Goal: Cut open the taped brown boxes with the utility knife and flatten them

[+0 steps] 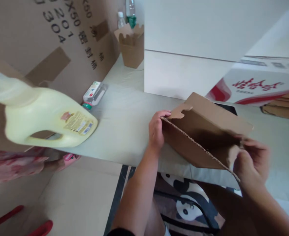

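A brown cardboard box [183, 142] tilts at the table's near edge with its top uncovered and its dark inside showing. My left hand [157, 129] grips its left corner, fingers closed over the rim by a notched flap [180, 113]. At the right end, my right hand [253, 160] pinches the box's edge near a small flap; it is slightly blurred. Behind the opening stands a wide back flap [215, 113]. Part of a flat black object [226, 108] shows behind the box.
A pale yellow jug [48, 114] stands at the left, near a small clear bottle [94, 95]. Large white cartons [188, 72] line the back, beside another cardboard box [132, 52] and folded cardboard [284, 106]. A person's foot in a pink slipper [69, 159] is below the table.
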`<act>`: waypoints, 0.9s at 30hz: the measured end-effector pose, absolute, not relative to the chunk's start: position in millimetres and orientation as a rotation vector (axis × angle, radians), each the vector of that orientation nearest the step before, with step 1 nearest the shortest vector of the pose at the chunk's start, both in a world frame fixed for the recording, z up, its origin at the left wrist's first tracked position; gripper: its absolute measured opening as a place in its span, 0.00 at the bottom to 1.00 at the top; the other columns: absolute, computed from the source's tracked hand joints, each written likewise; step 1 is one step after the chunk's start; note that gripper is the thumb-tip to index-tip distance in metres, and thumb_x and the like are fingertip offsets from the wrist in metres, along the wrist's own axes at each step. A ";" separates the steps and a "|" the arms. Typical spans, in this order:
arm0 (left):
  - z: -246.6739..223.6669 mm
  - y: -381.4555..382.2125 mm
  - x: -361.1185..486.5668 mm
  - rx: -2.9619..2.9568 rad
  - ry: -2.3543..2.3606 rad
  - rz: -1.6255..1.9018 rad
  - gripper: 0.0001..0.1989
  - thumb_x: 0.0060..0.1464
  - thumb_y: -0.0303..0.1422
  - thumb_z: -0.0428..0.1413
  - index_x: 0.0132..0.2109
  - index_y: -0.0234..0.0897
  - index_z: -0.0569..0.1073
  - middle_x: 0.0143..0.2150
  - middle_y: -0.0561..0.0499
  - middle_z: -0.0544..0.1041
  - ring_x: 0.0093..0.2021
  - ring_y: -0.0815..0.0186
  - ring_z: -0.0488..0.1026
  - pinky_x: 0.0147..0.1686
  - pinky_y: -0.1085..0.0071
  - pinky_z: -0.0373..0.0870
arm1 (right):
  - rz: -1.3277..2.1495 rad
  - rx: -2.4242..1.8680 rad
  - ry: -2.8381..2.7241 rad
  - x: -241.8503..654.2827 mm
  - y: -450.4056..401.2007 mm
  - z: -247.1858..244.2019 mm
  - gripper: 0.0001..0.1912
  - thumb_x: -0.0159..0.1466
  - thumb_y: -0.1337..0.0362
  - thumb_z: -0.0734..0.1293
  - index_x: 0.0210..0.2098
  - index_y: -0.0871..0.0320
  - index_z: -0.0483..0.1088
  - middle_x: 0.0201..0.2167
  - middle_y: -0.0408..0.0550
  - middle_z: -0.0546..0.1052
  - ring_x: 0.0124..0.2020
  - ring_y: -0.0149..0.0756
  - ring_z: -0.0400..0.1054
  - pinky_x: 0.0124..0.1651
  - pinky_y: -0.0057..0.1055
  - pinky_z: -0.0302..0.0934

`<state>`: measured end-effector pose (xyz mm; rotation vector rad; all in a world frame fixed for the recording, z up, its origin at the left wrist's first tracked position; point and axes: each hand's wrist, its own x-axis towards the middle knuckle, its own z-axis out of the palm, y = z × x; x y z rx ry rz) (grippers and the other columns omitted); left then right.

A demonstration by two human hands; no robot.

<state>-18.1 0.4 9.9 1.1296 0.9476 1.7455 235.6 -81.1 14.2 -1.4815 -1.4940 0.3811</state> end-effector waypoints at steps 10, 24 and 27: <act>6.6 19.2 24.7 1.205 1.179 1.692 0.19 0.55 0.53 0.61 0.35 0.42 0.72 0.40 0.50 0.75 0.44 0.63 0.72 0.51 0.66 0.68 | 0.741 -1.296 -1.055 257.1 -66.2 -4.9 0.30 0.63 0.54 0.70 0.62 0.33 0.59 0.58 0.50 0.72 0.60 0.52 0.69 0.62 0.55 0.64; 8.5 35.4 18.4 1.977 1.148 1.467 0.17 0.64 0.46 0.54 0.45 0.45 0.85 0.54 0.43 0.74 0.53 0.58 0.73 0.54 0.57 0.73 | 0.742 -1.085 -1.344 281.9 -90.0 -35.6 0.17 0.67 0.49 0.62 0.53 0.41 0.66 0.63 0.51 0.68 0.65 0.54 0.62 0.63 0.60 0.61; 6.4 36.2 9.3 1.831 1.240 1.481 0.15 0.60 0.46 0.57 0.43 0.46 0.85 0.54 0.45 0.76 0.49 0.60 0.74 0.54 0.58 0.73 | 0.788 -1.137 -1.245 280.7 -88.5 -39.2 0.27 0.67 0.43 0.60 0.63 0.39 0.58 0.62 0.53 0.70 0.63 0.53 0.67 0.61 0.58 0.65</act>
